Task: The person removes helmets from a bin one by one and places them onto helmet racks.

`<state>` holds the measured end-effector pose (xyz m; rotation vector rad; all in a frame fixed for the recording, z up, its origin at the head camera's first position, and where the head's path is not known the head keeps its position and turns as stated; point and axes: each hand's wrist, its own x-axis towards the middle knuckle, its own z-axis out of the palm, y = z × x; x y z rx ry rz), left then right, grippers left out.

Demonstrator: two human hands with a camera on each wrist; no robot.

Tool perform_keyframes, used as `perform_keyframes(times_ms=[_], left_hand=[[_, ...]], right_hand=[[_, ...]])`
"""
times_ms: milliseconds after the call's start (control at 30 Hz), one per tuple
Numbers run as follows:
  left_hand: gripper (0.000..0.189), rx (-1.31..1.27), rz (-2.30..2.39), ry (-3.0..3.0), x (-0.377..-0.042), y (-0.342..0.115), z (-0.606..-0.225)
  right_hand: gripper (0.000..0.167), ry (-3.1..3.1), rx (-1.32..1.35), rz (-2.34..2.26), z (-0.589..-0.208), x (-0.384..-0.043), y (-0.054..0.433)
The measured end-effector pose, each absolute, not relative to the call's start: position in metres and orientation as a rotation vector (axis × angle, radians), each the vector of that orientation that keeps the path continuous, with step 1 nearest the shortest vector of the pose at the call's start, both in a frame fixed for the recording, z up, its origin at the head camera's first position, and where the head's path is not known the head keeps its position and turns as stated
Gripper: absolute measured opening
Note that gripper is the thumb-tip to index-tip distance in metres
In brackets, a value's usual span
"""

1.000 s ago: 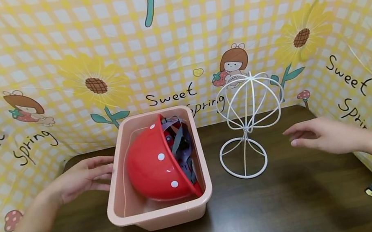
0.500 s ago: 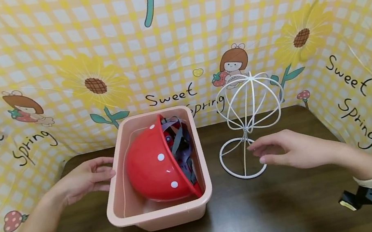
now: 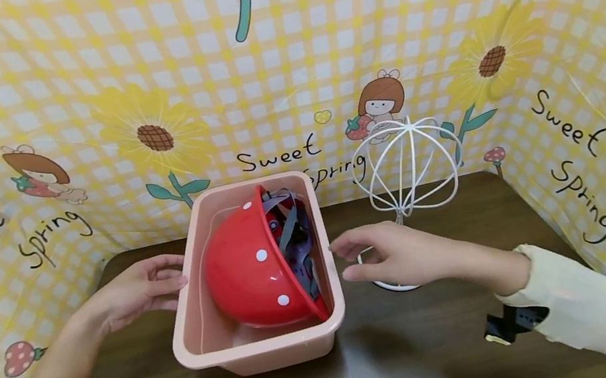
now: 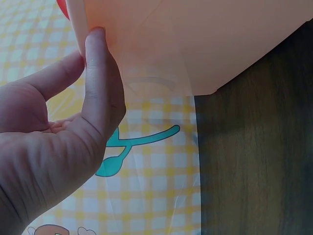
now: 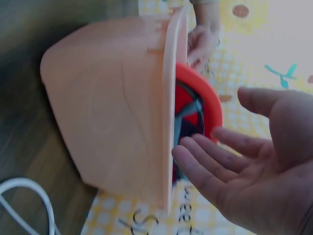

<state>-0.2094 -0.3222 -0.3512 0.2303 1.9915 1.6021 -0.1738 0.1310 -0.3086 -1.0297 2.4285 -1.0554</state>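
A pink plastic bin stands on the table with a red, white-dotted helmet lying on its side inside it. The helmet's grey straps and dark inner lining face right. My left hand touches the bin's left rim with its fingertips, the fingers fairly straight; in the left wrist view they lie against the rim and outer wall. On the other side, my right hand is open with relaxed fingers, fingertips right at the right rim. In the right wrist view that hand overlaps the bin's opening, palm showing.
A white wire stand with a round cage top is right of the bin, its base partly hidden by my right hand. The dark wooden table is backed by a yellow checked cloth. Both wrists carry black straps.
My right hand has moved left, from right of the wire stand, past its base, to the bin's right rim. The left hand stays at the left rim; bin and helmet look still.
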Motion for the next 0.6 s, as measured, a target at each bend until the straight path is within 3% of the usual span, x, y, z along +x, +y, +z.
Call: perform_keyframes(times_ms=[333, 600], left_hand=[[0.063, 0.221, 1.611, 1.985, -0.207, -0.322, -0.350], [0.063, 0.205, 1.607, 1.991, -0.207, -0.321, -0.349]], right_hand=[[0.041, 2.391, -0.885, -1.126, -0.303, -0.193, 0.079], [0.052, 2.259, -0.718, -1.191, -0.306, -0.202, 0.051]])
